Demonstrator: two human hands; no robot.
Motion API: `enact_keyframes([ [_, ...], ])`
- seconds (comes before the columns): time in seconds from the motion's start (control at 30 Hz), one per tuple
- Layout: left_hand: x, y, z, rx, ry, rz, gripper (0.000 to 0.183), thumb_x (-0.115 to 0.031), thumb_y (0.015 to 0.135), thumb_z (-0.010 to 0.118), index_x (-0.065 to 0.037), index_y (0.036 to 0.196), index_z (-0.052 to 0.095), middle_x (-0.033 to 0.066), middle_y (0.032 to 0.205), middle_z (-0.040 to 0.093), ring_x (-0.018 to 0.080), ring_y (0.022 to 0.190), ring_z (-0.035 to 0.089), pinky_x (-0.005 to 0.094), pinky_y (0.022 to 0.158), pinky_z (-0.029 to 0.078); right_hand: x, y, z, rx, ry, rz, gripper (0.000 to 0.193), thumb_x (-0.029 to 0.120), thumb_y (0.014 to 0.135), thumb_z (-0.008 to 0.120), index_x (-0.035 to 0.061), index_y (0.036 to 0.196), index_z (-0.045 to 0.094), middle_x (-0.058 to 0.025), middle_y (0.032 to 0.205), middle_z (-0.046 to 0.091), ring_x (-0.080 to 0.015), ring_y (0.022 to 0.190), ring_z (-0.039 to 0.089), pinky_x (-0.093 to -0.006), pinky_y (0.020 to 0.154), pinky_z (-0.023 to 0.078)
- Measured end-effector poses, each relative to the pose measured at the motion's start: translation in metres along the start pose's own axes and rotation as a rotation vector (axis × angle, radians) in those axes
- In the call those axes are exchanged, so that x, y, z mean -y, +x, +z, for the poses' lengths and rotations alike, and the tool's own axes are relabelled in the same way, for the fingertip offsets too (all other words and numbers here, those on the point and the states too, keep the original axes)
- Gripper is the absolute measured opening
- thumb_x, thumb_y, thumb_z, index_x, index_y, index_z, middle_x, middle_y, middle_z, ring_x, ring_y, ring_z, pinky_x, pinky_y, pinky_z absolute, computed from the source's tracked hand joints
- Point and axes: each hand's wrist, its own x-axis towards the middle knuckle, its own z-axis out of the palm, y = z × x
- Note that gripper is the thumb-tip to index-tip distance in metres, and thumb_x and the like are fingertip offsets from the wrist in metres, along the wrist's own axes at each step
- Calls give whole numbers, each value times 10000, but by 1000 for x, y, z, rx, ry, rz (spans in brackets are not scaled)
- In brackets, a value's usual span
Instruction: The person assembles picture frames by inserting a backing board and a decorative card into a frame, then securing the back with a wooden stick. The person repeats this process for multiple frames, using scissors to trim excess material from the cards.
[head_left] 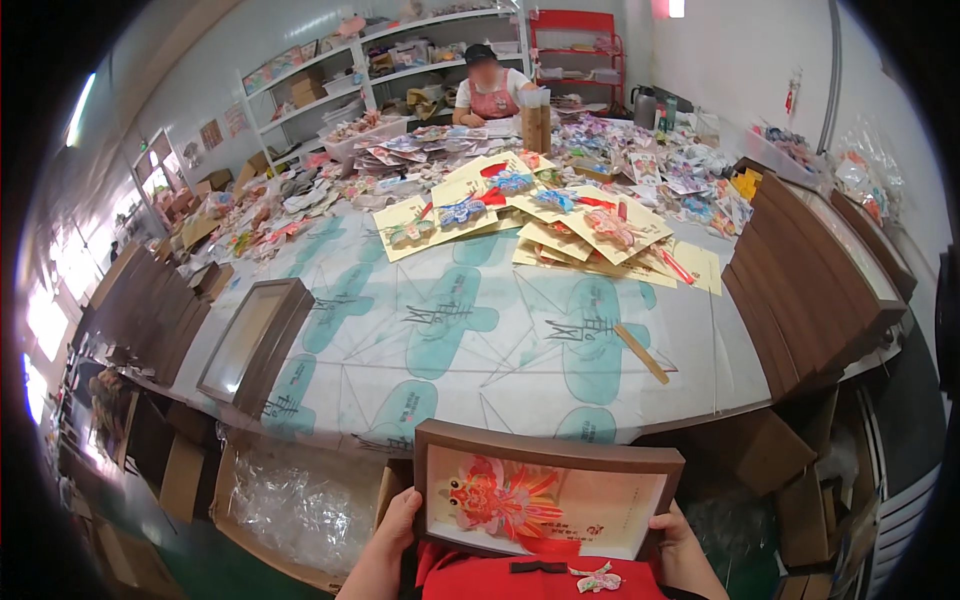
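Note:
Between my two hands is a deep brown picture frame (560, 447), held tilted in front of my body past the table's near edge. Inside it a red and orange goldfish ornament (492, 495) lies against a pale card, and a red tassel hangs toward the lower edge. My left hand (399, 520) is closed around the left end of the frame. At the right end my right hand (672, 532) grips the side, its fingers partly hidden behind the frame.
A covered table (530, 370) spans the middle, bearing a wooden stick (641, 353), ornament cards (590, 230) and another frame (255, 340). Brown frames (800, 290) are stacked at the right. A box of clear plastic (300, 500) stands below left. Across the table sits another person (490, 95).

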Motion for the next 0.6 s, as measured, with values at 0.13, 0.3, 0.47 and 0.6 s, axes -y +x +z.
enact_keyframes([
  [0.13,18,-12,-3,7,-147,-62,690,-533,765,673,0,1176,525,83,1129,595,190,1004,574,338,894,460,-8,-3,-9,-16,25,-26,824,118,544,701,-16,1300,402,-161,1195,554,-293,1088,564,-398,933,459],
  [0.3,19,-16,2,29,-148,35,543,-450,847,619,4,1135,536,82,1078,610,181,976,582,340,877,470,-13,-5,-14,-44,55,-21,802,116,552,703,-20,1288,416,-163,1179,565,-294,1063,581,-396,912,477],
  [0.47,5,-8,15,-127,-60,106,273,-272,936,505,-13,976,579,45,931,606,132,848,560,299,770,468,-10,-3,-8,-64,89,-19,803,122,553,712,-21,1287,419,-165,1175,569,-297,1066,582,-396,909,479],
  [0.6,-53,28,34,-147,116,215,201,-167,903,473,-56,796,601,-12,802,565,83,739,503,257,668,430,-10,4,-2,-63,24,-14,827,118,553,715,-6,1309,402,-160,1220,542,-293,1108,557,-399,923,472],
])
